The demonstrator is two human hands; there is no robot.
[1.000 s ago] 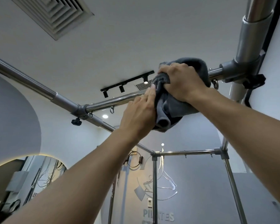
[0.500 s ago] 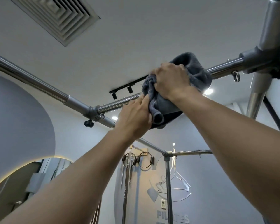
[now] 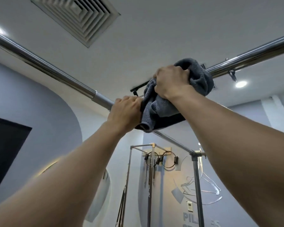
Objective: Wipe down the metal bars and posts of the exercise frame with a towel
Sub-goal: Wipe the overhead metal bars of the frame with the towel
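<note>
- Your right hand (image 3: 172, 82) grips the grey towel (image 3: 202, 79), bunched round the overhead cross bar (image 3: 252, 54).
- Your left hand (image 3: 126, 112) touches the towel's left edge, fingers curled; what they hold, cannot tell.

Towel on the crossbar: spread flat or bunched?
Bunched. The grey towel is wadded in thick folds around the crossbar, gripped by the right hand, one rolled end hanging below.

Soft ceiling spotlight (image 3: 241, 84) glow, wide-angle bowing
</note>
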